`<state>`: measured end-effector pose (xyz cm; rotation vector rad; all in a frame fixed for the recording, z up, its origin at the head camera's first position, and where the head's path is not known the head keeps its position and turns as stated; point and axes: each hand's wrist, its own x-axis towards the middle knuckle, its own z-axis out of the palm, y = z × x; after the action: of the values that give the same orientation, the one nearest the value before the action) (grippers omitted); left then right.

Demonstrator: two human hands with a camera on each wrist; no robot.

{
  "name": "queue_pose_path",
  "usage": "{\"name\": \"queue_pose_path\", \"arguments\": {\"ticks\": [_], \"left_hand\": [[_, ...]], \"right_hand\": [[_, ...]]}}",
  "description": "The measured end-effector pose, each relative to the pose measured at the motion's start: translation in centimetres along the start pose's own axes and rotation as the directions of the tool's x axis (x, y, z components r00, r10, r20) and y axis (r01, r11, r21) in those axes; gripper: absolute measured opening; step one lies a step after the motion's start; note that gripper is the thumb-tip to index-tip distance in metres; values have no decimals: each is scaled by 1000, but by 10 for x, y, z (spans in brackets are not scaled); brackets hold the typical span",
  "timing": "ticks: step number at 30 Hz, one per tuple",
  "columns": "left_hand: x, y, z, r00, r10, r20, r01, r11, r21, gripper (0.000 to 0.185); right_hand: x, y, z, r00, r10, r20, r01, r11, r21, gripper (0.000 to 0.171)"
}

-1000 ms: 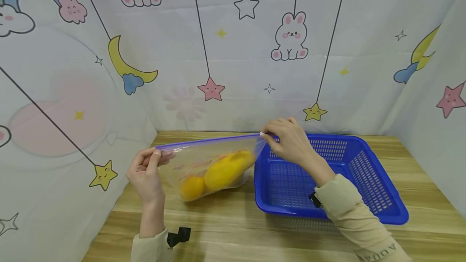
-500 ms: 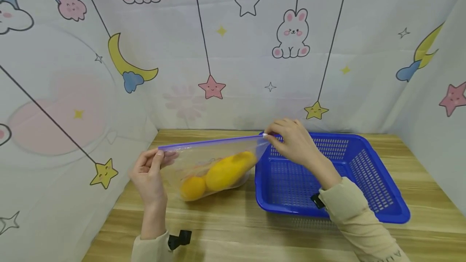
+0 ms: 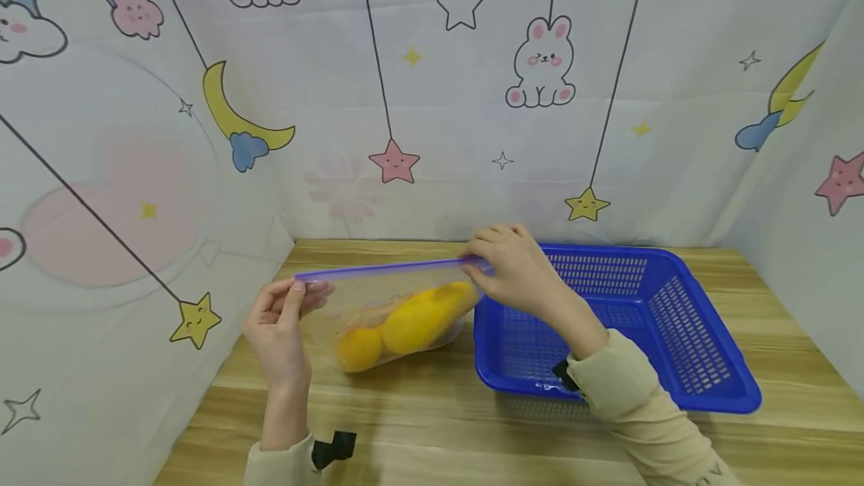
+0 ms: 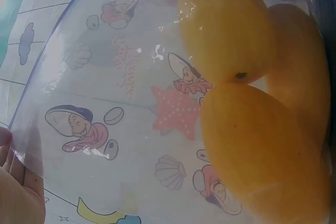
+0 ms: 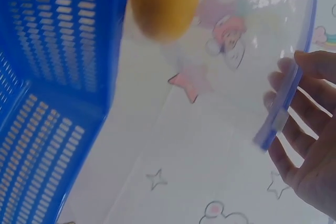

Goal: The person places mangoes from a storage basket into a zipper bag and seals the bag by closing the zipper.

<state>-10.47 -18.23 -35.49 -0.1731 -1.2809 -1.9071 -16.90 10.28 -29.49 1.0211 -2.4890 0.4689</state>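
Observation:
A clear zip bag (image 3: 391, 310) with cartoon prints and a purple zip strip (image 3: 385, 270) stands on the wooden table, holding yellow fruits (image 3: 412, 317). My left hand (image 3: 280, 321) pinches the bag's left top corner. My right hand (image 3: 506, 272) pinches the slider at the strip's right end, just left of the blue basket (image 3: 682, 343). In the left wrist view the fruits (image 4: 247, 108) fill the bag (image 4: 115, 103) close up. The right wrist view shows my fingers (image 5: 307, 124) on the purple strip (image 5: 278, 121), with one fruit (image 5: 163, 3) above.
The blue slotted basket (image 5: 47, 77) sits right of the bag on the table (image 3: 439, 426). A printed cloth backdrop (image 3: 405, 96) closes in the back and both sides. Bare wood lies in front of the bag and basket.
My right hand has slid left along the zip strip, from over the basket's corner toward the bag's middle. The left hand and bag have stayed nearly still.

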Motion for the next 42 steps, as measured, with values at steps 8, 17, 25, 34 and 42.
{"name": "queue_pose_path", "arguments": {"ticks": [8,17,25,34,42], "left_hand": [[-2,0,-1,1000,0,5,0,1000,1,13],[-2,3,0,999,-17,40,17,1000,3,8],[-1,3,-10,996,-35,82,26,993,114,15],[14,-10,-40,961,-206,184,102,884,456,26],[31,-34,-59,808,-445,387,130,774,619,32]], "right_hand": [[16,-32,10,995,-89,-40,88,996,-8,14],[27,-48,19,992,-124,-11,124,992,-17,21],[25,-50,20,989,-143,-24,141,986,-89,25],[25,-51,19,981,-183,-65,177,980,-96,29],[24,-52,15,977,-205,-53,199,975,-99,33]]}}
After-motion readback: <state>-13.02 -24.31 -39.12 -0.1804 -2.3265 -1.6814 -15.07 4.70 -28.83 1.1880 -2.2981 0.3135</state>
